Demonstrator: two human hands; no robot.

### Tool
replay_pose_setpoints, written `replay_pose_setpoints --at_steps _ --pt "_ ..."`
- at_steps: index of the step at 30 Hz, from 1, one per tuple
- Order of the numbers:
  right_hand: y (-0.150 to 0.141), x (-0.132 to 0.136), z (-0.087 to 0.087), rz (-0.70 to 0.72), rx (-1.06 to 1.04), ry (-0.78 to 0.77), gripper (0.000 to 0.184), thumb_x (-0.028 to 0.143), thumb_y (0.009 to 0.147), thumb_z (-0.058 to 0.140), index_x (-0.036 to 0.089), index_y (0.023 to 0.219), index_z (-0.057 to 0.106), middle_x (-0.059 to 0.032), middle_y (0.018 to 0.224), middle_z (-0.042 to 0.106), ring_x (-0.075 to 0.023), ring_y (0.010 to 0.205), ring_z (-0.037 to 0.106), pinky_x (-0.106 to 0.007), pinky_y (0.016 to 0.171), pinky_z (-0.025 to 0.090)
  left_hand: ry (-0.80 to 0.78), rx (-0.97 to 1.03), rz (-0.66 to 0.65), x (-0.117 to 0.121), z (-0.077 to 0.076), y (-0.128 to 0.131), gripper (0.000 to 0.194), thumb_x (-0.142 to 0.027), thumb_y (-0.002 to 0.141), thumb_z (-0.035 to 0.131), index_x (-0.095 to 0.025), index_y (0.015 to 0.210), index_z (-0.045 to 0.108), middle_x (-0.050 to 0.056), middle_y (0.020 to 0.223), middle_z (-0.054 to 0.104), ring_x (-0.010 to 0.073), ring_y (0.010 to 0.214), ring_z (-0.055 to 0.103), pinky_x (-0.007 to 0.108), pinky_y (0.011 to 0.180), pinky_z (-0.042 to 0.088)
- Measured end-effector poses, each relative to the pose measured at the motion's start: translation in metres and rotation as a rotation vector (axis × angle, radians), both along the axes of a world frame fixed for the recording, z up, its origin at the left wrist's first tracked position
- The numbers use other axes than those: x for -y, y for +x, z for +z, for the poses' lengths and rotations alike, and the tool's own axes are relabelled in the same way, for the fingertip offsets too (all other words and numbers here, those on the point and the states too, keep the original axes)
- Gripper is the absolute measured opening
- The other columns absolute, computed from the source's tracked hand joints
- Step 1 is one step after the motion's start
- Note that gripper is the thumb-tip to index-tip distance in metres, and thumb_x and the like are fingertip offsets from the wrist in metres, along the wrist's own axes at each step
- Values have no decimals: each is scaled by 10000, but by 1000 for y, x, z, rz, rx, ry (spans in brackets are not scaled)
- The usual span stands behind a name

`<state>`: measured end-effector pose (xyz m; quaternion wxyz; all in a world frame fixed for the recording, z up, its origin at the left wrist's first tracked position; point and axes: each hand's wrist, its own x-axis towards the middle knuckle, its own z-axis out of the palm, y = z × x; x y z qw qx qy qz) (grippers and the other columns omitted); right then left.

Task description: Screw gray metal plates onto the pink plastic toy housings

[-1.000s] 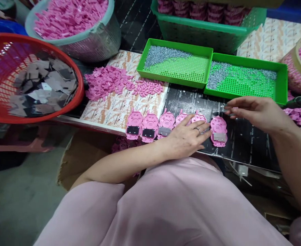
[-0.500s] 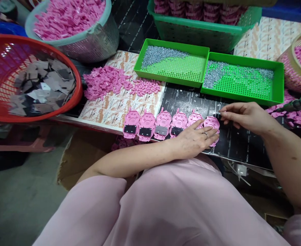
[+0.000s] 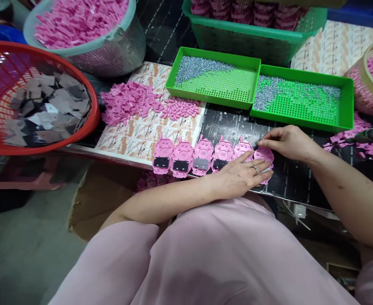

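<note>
A row of pink plastic casings (image 3: 203,148) lies along the table's front edge, several with a dark or grey plate on the lower half. My left hand (image 3: 245,173) rests with fingers spread over the two casings at the right end, partly hiding them. At the upper edge of the rightmost casing (image 3: 264,154), my right hand (image 3: 284,142) has thumb and fingers pinched together. Whatever is between those fingertips is too small and covered to name. The other casings each carry a short pink ribbed peg at the top.
Two green trays (image 3: 213,101) of small screws stand behind the row. Left of them lie pink part piles (image 3: 131,101) and small pink pegs (image 3: 180,108). A red basket (image 3: 92,114) holds metal plates. Pink parts fill other baskets (image 3: 122,46). A powered driver's tip (image 3: 364,134) juts in at right.
My right hand has moved left and slightly down, from beside the rightmost casing to its upper edge, still pinched. My left hand stays on the casings. The view has shifted slightly.
</note>
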<state>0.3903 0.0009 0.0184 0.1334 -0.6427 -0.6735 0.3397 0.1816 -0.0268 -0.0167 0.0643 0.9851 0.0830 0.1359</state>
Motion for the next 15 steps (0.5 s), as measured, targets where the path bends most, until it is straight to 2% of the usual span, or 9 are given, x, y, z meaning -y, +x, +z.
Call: replay_pose_setpoints --at_steps 2,5,9,11,15 --pt "-2 -1 -4 13 19 32 182 406 781 694 236 767 756 -10 748 732 -157 681 636 -305 648 441 -1 -2 0 0 1 0 359 -180 973 458 -132 1317 550 118 1384 560 230 1295 527 478 1121 353" --pt "-2 0 -12 42 -14 104 223 449 778 694 232 753 738 -13 761 723 -153 690 629 -301 656 442 5 -16 -3 0 3 -1 364 -157 963 462 -135 1315 551 110 1385 561 228 1296 526 478 1119 354" --pt "-1 3 -18 -6 -42 179 348 518 748 711 201 889 686 4 667 639 -110 568 526 -271 572 399 9 3 -11 0 4 -2 361 -170 960 484 -131 1313 550 118 1374 570 225 1287 535 478 1120 351" --pt "-3 4 -18 -42 -20 176 353 489 729 740 187 880 637 26 615 586 -91 520 469 -253 531 361 7 13 -14 -1 4 -3 368 -168 959 486 -119 1319 541 135 1376 564 224 1288 534 480 1124 343" --pt "-10 6 -14 -88 34 163 301 377 706 779 187 790 561 46 597 552 -81 519 447 -232 516 314 -5 -21 -18 -3 5 -4 374 -146 969 437 -121 1332 527 142 1393 545 223 1301 518 506 1131 328"
